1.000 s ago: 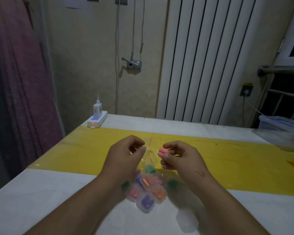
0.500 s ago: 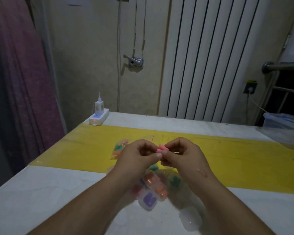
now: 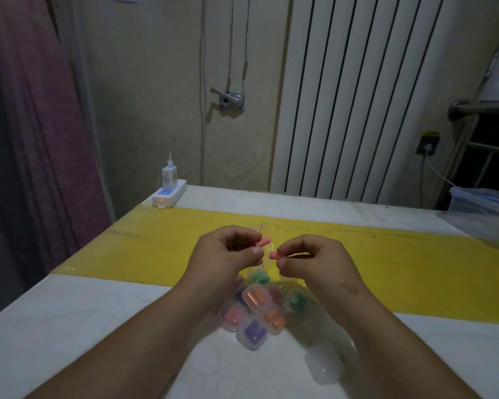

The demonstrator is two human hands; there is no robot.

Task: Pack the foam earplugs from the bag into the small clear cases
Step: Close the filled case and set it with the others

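A white worktop [image 3: 69, 326] fills the lower view, crossed by a wide yellow sheet [image 3: 401, 272]. Behind it stand a white ribbed radiator [image 3: 357, 96] and, at the far left, a purple curtain [image 3: 32, 125]. A clear plastic tub [image 3: 484, 208] sits at the right edge of the worktop, and a white power strip [image 3: 169, 195] with a charger [image 3: 169, 177] plugged into it lies at the back left corner.

Both forearms reach in from below, and the two hands are raised above the worktop, close together but apart. The left hand [image 3: 225, 260] has its fingers curled, pinching a pink earplug [image 3: 263, 242] between thumb and forefinger. The right hand [image 3: 314, 263] pinches a second pink earplug [image 3: 275, 255] the same way — the two plugs point toward each other without touching.

Under the hands lies a heap of small clear cases [image 3: 257, 309] with orange, green, pink and purple plugs inside. One empty case [image 3: 324, 367] lies just beside the right forearm.

A clear bag [image 3: 264, 229] with a thin red line shows between the hands — whether either hand holds it cannot be told.
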